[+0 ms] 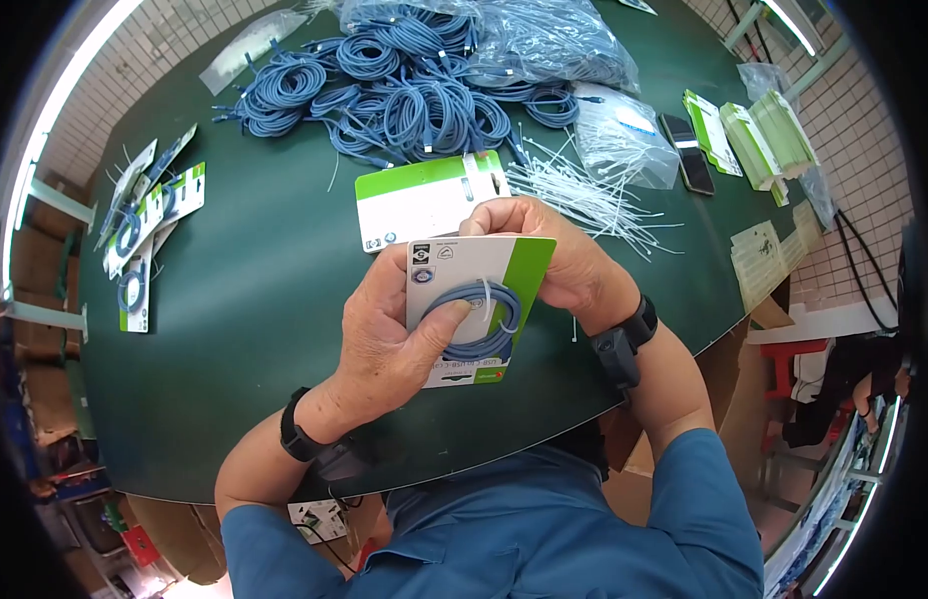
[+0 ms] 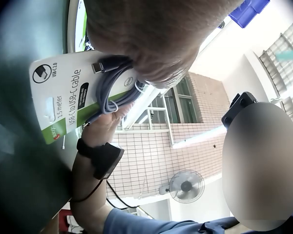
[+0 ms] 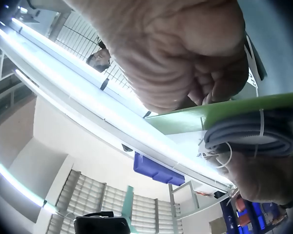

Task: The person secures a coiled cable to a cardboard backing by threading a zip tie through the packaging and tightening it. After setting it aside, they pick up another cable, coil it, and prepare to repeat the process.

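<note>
A white and green packaging card is held up above the table's front part, printed "USB-C to USB-C cable" and "1.5 meter" in the left wrist view. A coiled blue-grey USB-C cable lies against its face, held by white cable ties. My left hand grips the card's left side, thumb pressed over the coil and fingers behind. At the card's green edge, my right hand has curled fingers; their tips are hidden behind the card. Another card lies flat just beyond both hands.
Coiled blue cables are heaped at the back beside a clear plastic bag. Loose white cable ties spread on the right, near a phone and stacked cards. Carded cables lie at the left on the green table.
</note>
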Available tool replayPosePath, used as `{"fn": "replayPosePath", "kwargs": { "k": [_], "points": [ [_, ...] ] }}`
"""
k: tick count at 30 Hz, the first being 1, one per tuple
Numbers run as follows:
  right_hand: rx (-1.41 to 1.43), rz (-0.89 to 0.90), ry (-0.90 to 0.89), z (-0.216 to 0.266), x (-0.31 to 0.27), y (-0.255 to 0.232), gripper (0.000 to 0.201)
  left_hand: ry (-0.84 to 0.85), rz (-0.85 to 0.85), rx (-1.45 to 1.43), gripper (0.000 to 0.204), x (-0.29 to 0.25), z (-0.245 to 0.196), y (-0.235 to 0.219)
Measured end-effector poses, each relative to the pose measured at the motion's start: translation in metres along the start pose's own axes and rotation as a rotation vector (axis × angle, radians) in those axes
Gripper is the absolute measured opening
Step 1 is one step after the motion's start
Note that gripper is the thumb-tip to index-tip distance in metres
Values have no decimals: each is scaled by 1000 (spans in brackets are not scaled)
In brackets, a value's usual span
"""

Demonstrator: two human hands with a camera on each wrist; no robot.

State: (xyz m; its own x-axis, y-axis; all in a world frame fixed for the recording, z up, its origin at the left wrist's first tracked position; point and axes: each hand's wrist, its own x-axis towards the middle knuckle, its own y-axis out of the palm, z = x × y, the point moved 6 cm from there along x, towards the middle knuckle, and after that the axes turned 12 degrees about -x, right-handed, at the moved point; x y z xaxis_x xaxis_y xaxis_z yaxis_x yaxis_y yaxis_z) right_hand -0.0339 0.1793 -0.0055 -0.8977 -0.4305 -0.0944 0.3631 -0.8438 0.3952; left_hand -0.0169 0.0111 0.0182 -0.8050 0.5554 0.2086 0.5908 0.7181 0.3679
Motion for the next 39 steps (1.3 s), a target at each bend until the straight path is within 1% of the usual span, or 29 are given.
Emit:
{"fn": "replayPosePath", "kwargs": {
  "k": [3, 4, 7, 8, 11, 13, 15, 16, 19, 20, 23, 24, 27, 28, 31, 32, 35, 36, 39],
  "points": [
    [-40, -73, -70, 3, 1, -3, 19, 5, -2, -11, 41, 0, -1, 1],
    [-39, -68, -74, 5, 1, -2, 19, 10, -7, -20, 41, 0, -2, 0],
    [-382, -282, -144, 22, -5, -9, 13, 29, 19, 12, 41, -1, -2, 1],
    [-381, -280, -146, 23, -5, -7, 13, 39, 31, 24, 41, -2, -2, 2],
    [-732, -437, -267, 32, -8, -4, 12, 39, -7, 14, 41, 0, -5, 2],
    [-769, -457, -286, 30, -8, -1, 12, 32, -23, 12, 42, -1, -8, 3],
    [-856, -488, -325, 32, -8, 2, 11, 19, -38, 84, 43, 0, -12, 3],
    [-853, -488, -327, 31, -8, 2, 11, 13, -45, 119, 43, 0, -13, 3],
    [-1034, -487, -470, 34, -10, 11, 11, 7, -66, 198, 44, 1, -12, -4],
    [-1030, -484, -464, 33, -9, 12, 11, 1, -76, 234, 45, 2, -13, -6],
    [-1186, -603, -700, 38, -15, 20, 13, -34, -90, 174, 43, 2, -12, -10],
    [-1181, -600, -681, 38, -14, 17, 13, -45, -94, 144, 41, 4, -11, -11],
    [-1382, -623, -758, 39, -16, 21, 7, -81, -117, 34, 39, 10, -6, -15],
    [-1379, -608, -742, 34, -15, 21, 7, -78, -124, -13, 38, 12, -5, -17],
    [-847, -704, -590, 28, -9, 0, 17, -57, -177, -59, 36, 19, -4, -25],
    [-852, -689, -589, 30, -10, 0, 17, -41, -198, -78, 35, 20, -5, -28],
    [-599, -442, -279, 27, -10, 5, 32, -16, -245, -72, 35, 23, -4, -40],
    [-604, -435, -277, 24, -10, 10, 32, -10, -261, -68, 35, 23, -4, -43],
    [-804, -239, -293, 9, -3, 40, 37, -19, -289, -107, 37, 23, -3, -46]
  ]
}}
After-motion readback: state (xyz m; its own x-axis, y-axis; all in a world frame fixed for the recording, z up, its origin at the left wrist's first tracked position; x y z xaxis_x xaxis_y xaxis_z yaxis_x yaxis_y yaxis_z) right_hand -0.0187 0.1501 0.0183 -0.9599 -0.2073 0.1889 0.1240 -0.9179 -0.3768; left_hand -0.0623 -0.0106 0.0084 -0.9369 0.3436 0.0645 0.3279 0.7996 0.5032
